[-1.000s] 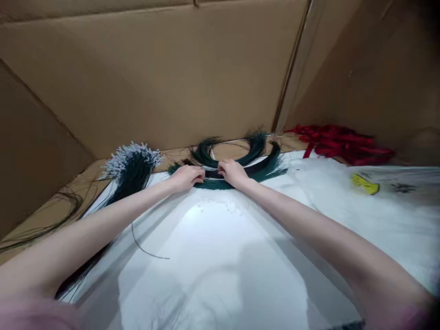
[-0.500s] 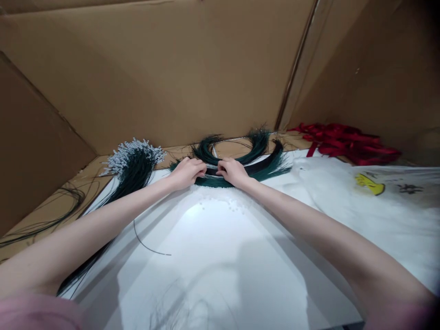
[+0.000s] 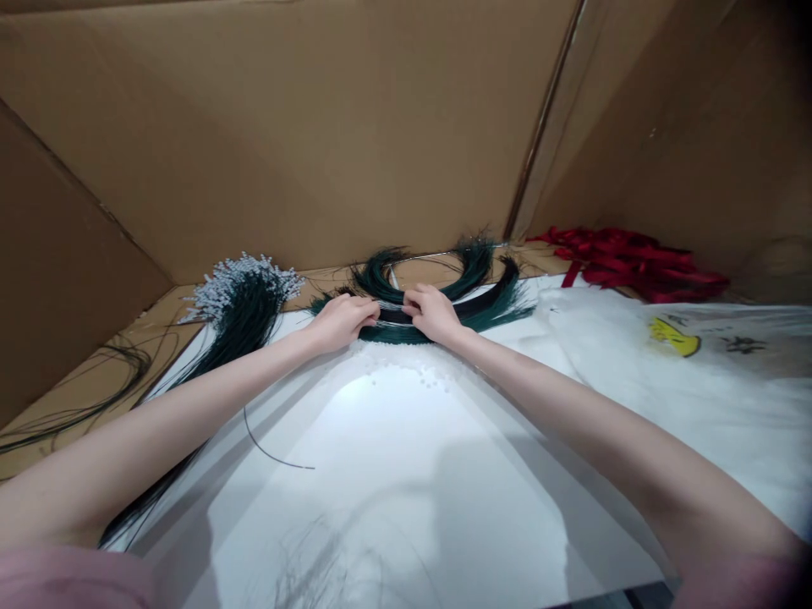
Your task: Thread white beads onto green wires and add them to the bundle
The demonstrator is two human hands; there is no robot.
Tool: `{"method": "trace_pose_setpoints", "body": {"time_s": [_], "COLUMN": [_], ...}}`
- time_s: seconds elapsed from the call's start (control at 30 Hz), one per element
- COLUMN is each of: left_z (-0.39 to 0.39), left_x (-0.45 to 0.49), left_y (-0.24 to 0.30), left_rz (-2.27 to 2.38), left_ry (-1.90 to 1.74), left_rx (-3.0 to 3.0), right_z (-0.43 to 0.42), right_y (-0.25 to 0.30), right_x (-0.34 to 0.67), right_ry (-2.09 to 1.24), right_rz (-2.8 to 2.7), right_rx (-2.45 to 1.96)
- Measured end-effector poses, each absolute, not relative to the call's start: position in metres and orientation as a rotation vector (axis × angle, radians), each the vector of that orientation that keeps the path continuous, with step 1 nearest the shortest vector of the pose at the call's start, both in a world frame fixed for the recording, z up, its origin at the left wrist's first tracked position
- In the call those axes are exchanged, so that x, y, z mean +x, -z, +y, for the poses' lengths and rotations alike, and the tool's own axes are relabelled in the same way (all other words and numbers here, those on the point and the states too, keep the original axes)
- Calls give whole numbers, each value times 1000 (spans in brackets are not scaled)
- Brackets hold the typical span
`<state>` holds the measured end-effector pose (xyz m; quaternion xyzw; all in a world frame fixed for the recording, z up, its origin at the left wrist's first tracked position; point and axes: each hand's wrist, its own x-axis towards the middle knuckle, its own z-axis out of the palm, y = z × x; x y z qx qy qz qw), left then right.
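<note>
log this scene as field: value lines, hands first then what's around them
left hand: fingers curled, at curved dark green strands; grip unclear
right hand: fingers curled, at the same strands; grip unclear
near hands: small white bits on a white surface
left side: white-tipped bundle
right side: red ribbon pile, plastic bag with yellow print
backdrop: cardboard walls

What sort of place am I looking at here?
Probably a small handcraft workstation, perhaps in a workshop: cardboard walls stand around a white work surface, with curved dark green strands, a pale-tipped bundle and a heap of red ribbon-like material along its far side.
</note>
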<state>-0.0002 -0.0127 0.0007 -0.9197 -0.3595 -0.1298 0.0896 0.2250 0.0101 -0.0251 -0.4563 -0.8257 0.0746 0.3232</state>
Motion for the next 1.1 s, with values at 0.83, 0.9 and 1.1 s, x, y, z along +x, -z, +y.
{"method": "trace_pose_setpoints", "body": {"time_s": [0.83,0.9,1.1], "left_z": [-39,-37,-36], "left_x": [0,-1,1], "left_y": [-2,-3,-6], "left_rz": [-1092,-1136,-1225], "left_ry": [587,641,769], "left_rx": [-2632,-2657,-2716], "right_z": [-13,-13,-14], "right_y": [28,28,30], "right_x": [230,229,229], "right_ry": [-702,-694,-676], "right_rz": [-1893,-1905,-1916], "right_rx": [-1001,-1007,-1004]}}
